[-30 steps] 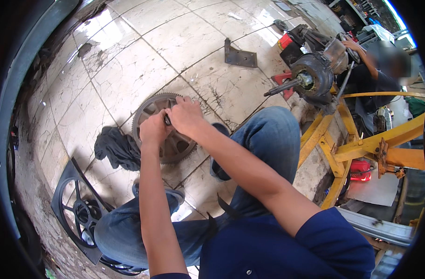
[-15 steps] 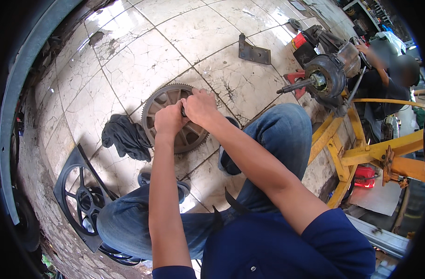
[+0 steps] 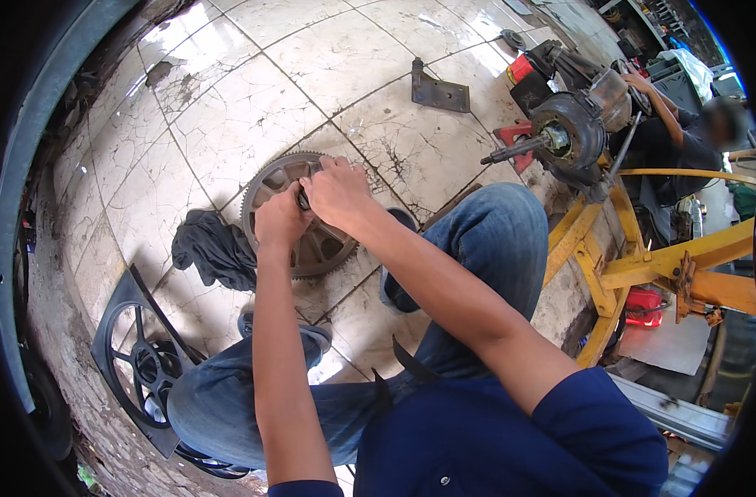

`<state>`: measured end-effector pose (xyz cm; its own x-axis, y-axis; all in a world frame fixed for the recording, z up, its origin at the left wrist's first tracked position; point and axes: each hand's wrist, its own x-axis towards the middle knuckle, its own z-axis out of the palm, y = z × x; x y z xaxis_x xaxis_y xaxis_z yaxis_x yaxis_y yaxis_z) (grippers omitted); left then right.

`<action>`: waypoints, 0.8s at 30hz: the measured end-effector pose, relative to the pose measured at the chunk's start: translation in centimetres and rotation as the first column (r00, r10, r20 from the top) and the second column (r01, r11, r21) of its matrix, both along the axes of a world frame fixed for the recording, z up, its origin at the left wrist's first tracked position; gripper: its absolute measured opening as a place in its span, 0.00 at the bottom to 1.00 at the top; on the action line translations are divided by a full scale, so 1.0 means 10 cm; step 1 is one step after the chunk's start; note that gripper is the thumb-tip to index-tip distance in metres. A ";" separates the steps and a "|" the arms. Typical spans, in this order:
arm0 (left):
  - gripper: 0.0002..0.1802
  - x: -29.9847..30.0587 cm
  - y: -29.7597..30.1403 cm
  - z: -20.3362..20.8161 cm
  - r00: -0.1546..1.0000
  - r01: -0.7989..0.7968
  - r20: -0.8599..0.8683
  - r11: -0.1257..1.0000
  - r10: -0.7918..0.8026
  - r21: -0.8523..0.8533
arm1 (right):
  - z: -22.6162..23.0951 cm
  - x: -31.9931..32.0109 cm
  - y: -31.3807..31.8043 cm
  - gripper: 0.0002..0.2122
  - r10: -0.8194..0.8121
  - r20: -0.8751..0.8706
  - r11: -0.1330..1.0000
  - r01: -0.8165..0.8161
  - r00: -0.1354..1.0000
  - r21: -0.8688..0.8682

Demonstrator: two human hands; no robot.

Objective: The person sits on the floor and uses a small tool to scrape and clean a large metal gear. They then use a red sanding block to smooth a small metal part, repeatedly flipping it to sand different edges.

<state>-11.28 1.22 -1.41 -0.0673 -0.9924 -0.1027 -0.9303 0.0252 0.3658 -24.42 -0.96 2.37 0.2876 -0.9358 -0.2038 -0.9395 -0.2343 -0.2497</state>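
In the head view, the left hand (image 3: 280, 219) is curled round a small dark piece (image 3: 303, 199) over the toothed wheel (image 3: 322, 248), right of a black rag (image 3: 215, 251), while the adjoining right hand's (image 3: 337, 194) grip I cannot tell.

The floor (image 3: 229, 120) over here is cracked pale tile; a toothed wheel (image 3: 322, 242) lies on it, a crumpled dark cloth (image 3: 211, 251) just beside, a metal bracket (image 3: 441, 94) well apart.
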 end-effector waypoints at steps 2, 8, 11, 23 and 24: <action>0.24 -0.04 0.00 -0.03 0.999 0.008 0.042 1.000 -0.008 0.003 | -0.01 0.00 -0.02 0.21 -0.005 -0.008 1.000 0.005 1.000 0.006; 0.25 0.06 -0.03 -0.03 1.000 0.003 -0.002 0.998 -0.003 0.060 | 0.04 0.02 0.05 0.22 0.033 0.038 0.999 -0.032 0.999 -0.041; 0.25 0.00 -0.02 -0.02 0.999 0.046 0.004 0.997 -0.046 0.057 | -0.07 -0.02 0.00 0.22 0.012 0.014 1.000 -0.012 1.000 -0.003; 0.27 0.09 0.03 0.11 0.987 0.127 -0.106 0.991 -0.122 0.035 | -0.38 0.03 0.00 0.22 -0.094 0.262 0.994 0.105 0.961 -0.032; 0.27 0.09 0.03 0.11 0.986 0.127 -0.116 0.991 -0.123 0.035 | -0.37 0.02 -0.02 0.21 -0.085 0.261 0.994 0.099 0.962 -0.044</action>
<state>-10.35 1.49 -0.34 -0.2042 -0.9704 -0.1287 -0.8735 0.1212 0.4716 -24.19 -1.14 -1.34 0.2355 -0.9685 -0.0808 -0.8631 -0.1702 -0.4756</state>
